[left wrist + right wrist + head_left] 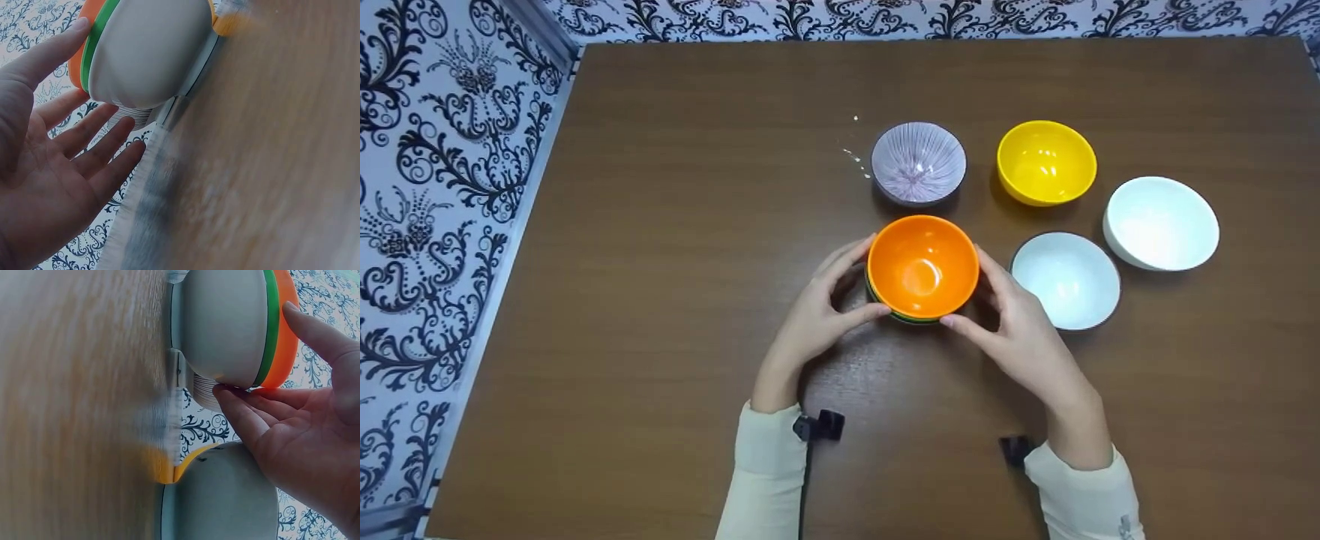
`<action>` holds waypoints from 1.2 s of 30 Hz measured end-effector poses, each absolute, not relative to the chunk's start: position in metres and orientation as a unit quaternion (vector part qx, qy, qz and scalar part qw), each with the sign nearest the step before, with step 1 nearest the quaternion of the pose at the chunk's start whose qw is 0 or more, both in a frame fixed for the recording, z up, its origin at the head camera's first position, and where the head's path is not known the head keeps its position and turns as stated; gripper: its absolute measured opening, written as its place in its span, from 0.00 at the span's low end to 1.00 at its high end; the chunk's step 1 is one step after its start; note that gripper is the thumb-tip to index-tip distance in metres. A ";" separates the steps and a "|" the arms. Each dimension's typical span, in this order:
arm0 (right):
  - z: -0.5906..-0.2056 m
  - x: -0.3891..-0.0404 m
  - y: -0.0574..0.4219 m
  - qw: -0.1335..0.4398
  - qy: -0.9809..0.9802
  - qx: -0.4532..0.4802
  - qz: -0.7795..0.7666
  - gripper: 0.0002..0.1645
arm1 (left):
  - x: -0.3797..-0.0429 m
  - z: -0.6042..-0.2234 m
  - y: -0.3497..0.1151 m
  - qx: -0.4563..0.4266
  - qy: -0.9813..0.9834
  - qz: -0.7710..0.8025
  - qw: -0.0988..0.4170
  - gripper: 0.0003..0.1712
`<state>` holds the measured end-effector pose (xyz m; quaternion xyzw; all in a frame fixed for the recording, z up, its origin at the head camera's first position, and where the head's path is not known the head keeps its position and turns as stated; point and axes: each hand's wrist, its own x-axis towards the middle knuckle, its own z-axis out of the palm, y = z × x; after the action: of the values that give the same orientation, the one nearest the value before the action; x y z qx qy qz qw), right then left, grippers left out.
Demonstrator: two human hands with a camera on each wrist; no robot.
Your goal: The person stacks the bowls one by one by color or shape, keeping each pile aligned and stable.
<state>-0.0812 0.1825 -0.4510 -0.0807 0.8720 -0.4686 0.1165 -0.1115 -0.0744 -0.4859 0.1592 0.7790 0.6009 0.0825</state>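
Note:
An orange bowl (922, 262) sits at the top of a nested stack between both hands. Under its rim, a green bowl (94, 39) shows as a thin band, and a greyish-white bowl (152, 50) forms the bottom. My left hand (823, 311) holds the stack from the left, thumb at the orange rim on the near side, the other fingers spread along the far side. From the right, my right hand (1024, 330) holds it too; its thumb presses the orange rim while the fingers reach along the grey bowl's side. The inside of the green bowl is hidden.
Behind the stack stands a purple-streaked bowl (919, 163), with small white specks left of it. A yellow bowl (1046, 163) is at the back right. Two white-lined bowls, the nearer one (1066, 281) beside my right hand and the farther one (1161, 223), stand on the brown table (660, 300).

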 end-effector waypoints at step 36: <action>-0.444 -0.079 0.186 0.112 0.862 -0.088 -0.486 0.59 | -0.111 -0.486 -0.074 0.154 0.781 0.597 0.098 0.49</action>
<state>-0.0785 0.1859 -0.4443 -0.0879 0.8625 -0.4857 0.1116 -0.1109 -0.0735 -0.4861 0.1536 0.7813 0.5970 0.0978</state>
